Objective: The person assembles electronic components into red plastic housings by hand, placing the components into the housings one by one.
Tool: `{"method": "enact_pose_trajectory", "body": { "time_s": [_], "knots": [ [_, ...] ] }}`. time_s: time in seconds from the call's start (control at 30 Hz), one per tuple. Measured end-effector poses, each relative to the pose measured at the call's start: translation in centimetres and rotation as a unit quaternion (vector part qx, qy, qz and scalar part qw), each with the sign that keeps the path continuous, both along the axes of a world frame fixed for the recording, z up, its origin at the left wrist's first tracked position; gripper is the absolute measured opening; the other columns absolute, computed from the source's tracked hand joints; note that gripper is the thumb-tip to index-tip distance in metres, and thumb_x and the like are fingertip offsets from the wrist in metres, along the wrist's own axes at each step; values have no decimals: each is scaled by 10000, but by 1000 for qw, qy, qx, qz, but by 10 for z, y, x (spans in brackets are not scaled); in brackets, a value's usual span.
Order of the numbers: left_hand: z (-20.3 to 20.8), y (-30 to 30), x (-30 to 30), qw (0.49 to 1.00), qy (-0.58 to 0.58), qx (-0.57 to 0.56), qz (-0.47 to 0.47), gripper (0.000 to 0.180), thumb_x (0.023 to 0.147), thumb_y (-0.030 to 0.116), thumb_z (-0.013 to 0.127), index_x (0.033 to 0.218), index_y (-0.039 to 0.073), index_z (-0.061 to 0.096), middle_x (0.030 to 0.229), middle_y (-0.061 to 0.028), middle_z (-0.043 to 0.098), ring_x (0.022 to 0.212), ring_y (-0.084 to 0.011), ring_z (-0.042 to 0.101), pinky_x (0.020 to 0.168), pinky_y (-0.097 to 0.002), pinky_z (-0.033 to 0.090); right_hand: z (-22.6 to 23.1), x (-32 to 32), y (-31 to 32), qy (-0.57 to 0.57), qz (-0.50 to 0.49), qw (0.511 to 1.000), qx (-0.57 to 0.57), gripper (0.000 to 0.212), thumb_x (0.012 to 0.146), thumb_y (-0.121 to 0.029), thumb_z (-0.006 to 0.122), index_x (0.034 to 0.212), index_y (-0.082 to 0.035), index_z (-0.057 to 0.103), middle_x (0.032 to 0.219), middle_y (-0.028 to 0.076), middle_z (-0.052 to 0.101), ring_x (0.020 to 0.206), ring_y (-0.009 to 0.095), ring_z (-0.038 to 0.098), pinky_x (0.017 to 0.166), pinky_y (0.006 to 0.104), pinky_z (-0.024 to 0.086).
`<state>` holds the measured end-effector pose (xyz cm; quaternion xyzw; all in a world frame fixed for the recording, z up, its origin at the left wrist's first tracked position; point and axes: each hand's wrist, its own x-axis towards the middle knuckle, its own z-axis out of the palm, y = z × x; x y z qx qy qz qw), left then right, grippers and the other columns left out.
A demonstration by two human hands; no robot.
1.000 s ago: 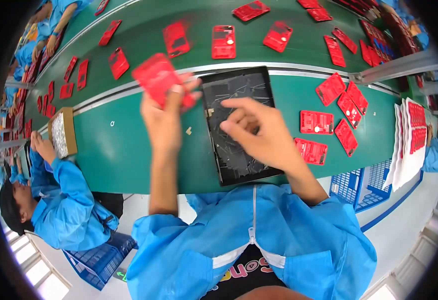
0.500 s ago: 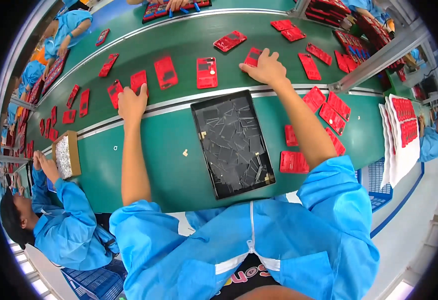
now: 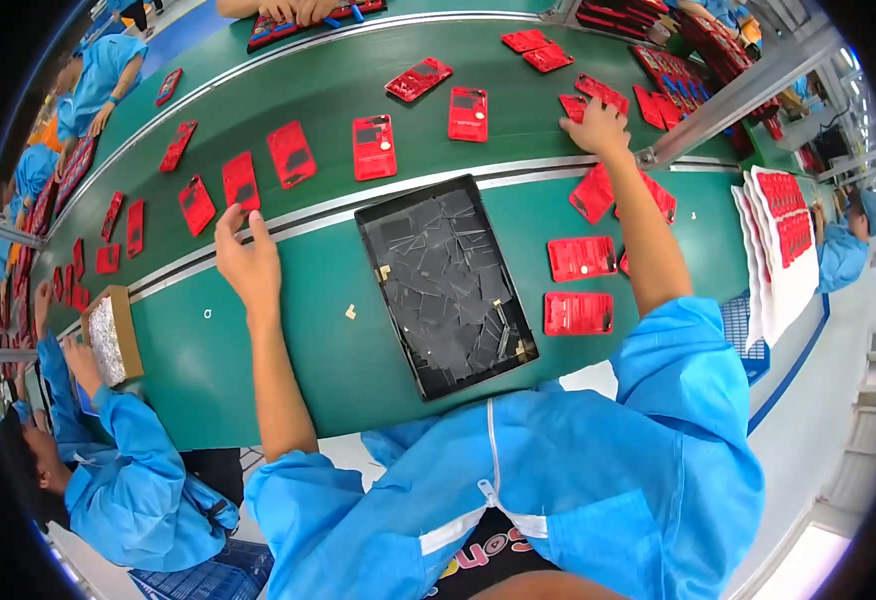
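Observation:
My left hand [image 3: 248,262] is open, thumb and fingers apart and nothing in it. Its fingertips are close to the near end of a red phone-sized casing [image 3: 241,180] on the green belt; another red casing [image 3: 196,206] lies to the left. At the right, my right hand [image 3: 598,132] has its thumb and fingers around the near end of a red casing [image 3: 571,104], which it partly hides. A second red casing [image 3: 603,92] lies against that hand's fingertips. Between my arms sits a black tray [image 3: 370,232] with many thin dark sheets in it.
Several red casings [image 3: 374,147] lie spread along the belt [image 3: 338,95], others [image 3: 578,314] on the table right of the tray. A metal post [image 3: 693,135] stands beyond my right hand. Left are a carton [image 3: 130,330] of silvery pieces and a co-worker [image 3: 148,470].
My right hand has left one casing on the belt and moved right to another. My left hand has come off a casing and drawn back. The whole view has shifted slightly.

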<state>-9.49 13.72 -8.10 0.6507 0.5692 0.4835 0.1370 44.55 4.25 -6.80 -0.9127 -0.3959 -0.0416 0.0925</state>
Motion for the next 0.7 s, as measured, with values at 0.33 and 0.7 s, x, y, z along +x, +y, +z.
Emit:
{"method": "enact_pose_trajectory", "body": {
  "time_s": [0.33, 0.7],
  "knots": [
    [81, -70, 95, 870, -283, -259, -309, 288, 1008, 284, 656, 1078, 4, 670, 817, -76, 711, 609, -78, 597, 519, -238, 450, 93, -182, -25, 164, 485, 829, 223, 807, 776, -234, 826, 1454, -1, 457, 1257, 221, 675, 1129, 375, 678, 966, 424, 547],
    [75, -105, 64, 843, -368, -290, -264, 283, 1049, 275, 581, 981, 7, 637, 719, -61, 673, 504, -99, 585, 408, -228, 377, 65, -214, -45, -75, 525, 847, 48, 300, 790, -84, 759, 1084, -21, 751, 1386, 127, 552, 1250, 315, 538, 973, 447, 507]
  ]
}}
